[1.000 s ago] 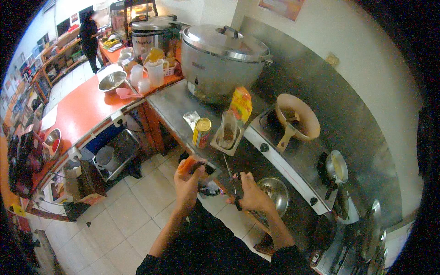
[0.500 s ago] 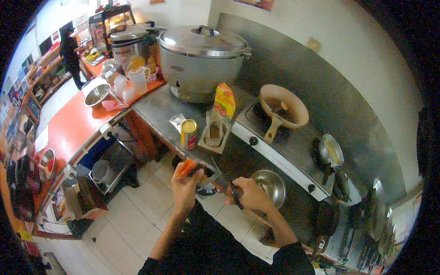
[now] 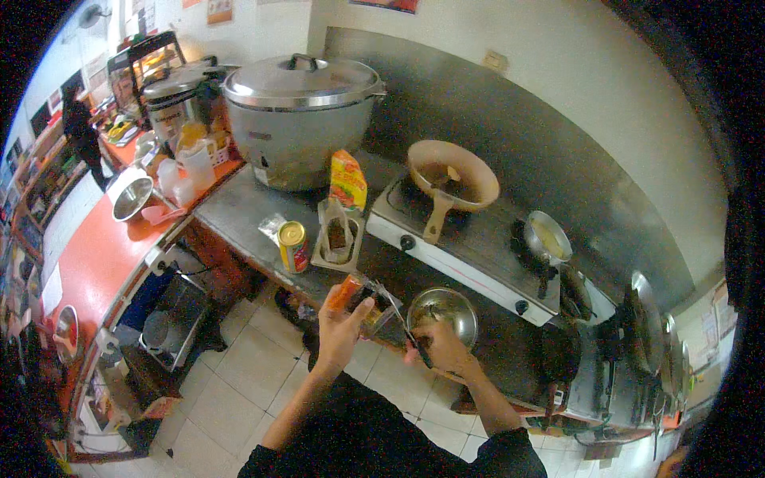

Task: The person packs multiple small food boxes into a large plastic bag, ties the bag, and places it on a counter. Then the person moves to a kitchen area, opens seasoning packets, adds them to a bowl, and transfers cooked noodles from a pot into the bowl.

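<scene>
My left hand (image 3: 339, 331) is closed around an orange-and-dark packet (image 3: 347, 291), held up over the front edge of the metal counter. What kind of packet it is, I cannot make out. Closed round dark handles, my right hand (image 3: 442, 346) grips a pair of scissors (image 3: 400, 315), whose blades point up toward the packet's right end. Whether they touch it is too blurred to tell. Just past my right hand rests a steel bowl (image 3: 462, 307). Beyond the left hand stand a yellow-topped can (image 3: 293, 248) and a metal tray (image 3: 353, 250) holding a clear container.
A yellow-red pouch (image 3: 348, 182) stands by the big rice cooker (image 3: 299, 131). A beige frying pan (image 3: 482, 182) and a small pan (image 3: 550, 239) sit on the white stove (image 3: 470, 271). Left is an orange counter (image 3: 96, 227) with a steel bowl (image 3: 132, 199). A person (image 3: 82, 135) stands far left.
The view has turned, so the counter things sit further left. The scissors have come nearer the packet, and my right hand has moved slightly right and down in the picture.
</scene>
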The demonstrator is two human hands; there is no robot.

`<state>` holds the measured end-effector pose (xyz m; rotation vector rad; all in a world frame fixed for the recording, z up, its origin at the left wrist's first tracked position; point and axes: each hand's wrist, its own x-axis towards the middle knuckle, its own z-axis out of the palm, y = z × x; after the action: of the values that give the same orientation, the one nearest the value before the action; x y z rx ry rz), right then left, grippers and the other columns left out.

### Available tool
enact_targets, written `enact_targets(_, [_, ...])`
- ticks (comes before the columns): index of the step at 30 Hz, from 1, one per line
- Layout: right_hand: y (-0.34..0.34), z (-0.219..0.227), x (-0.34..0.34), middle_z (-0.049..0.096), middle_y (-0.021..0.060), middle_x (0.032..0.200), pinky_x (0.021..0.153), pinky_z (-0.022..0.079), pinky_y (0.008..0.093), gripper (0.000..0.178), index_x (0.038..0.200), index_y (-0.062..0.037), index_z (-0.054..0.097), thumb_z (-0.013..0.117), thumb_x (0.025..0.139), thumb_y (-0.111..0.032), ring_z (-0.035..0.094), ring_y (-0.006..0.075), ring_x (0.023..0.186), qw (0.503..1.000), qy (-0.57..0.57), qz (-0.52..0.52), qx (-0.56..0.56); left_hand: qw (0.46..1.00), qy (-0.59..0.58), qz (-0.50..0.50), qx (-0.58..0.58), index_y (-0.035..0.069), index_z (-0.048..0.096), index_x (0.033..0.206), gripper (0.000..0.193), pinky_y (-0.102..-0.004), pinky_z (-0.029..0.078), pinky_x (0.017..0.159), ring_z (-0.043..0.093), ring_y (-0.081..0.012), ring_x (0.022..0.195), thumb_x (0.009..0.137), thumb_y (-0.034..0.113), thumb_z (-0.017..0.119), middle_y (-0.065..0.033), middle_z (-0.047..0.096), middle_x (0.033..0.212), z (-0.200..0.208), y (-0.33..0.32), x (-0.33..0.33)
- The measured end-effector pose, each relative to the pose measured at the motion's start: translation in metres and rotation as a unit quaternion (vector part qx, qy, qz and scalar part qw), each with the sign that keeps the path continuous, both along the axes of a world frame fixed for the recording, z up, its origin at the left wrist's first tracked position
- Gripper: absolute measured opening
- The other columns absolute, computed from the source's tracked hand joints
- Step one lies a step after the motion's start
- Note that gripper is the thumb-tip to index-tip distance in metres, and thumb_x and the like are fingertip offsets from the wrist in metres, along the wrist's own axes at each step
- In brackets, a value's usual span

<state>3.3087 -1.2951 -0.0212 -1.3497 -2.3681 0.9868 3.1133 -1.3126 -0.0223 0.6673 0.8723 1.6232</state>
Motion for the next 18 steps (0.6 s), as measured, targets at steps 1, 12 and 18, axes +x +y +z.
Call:
enact_targets(1, [-0.003, -0.002, 0.005, 0.059, 0.0124, 0.067, 0.054, 0.041, 0.0344, 0.022, 0.072, -0.0018, 0.06, 0.07, 0.064, -0.019, 0.055, 0.0218, 0.06, 1.0, 0.018, -0.016, -0.001, 1.0, 0.003, -0.02, -0.009, 0.001, 0.05, 0.102, 0.028, -0.0217, 0.043, 0.075, 0.052, -0.0092, 0.087, 0.076, 0.003, 0.061, -0.0026, 0.056, 0.094, -0.003, 0.004, 0.004])
enact_targets(12, [-0.026, -0.039, 0.069, 0.058, 0.0117, 0.057, 0.049, 0.04, 0.0278, 0.008, 0.062, 0.0008, 0.061, 0.065, 0.062, -0.007, 0.054, 0.0159, 0.052, 0.981, 0.01, -0.137, 0.136, 0.967, -0.15, -0.204, -0.006, 0.004, 0.045, 0.111, 0.035, -0.0258, 0.048, 0.075, 0.054, -0.0117, 0.089, 0.079, 0.007, 0.059, -0.0057, 0.053, 0.101, -0.025, 0.043, 0.051])
enact_targets(18, [-0.037, -0.057, 0.088, 0.056, 0.0139, 0.054, 0.048, 0.04, 0.0276, 0.014, 0.067, 0.001, 0.063, 0.068, 0.063, -0.012, 0.054, 0.0162, 0.048, 0.969, 0.008, -0.217, 0.116, 0.98, -0.083, -0.16, 0.081, 0.008, 0.048, 0.101, 0.021, -0.0237, 0.04, 0.079, 0.049, -0.01, 0.09, 0.082, 0.013, 0.057, -0.0032, 0.053, 0.098, -0.053, 0.06, 0.079])
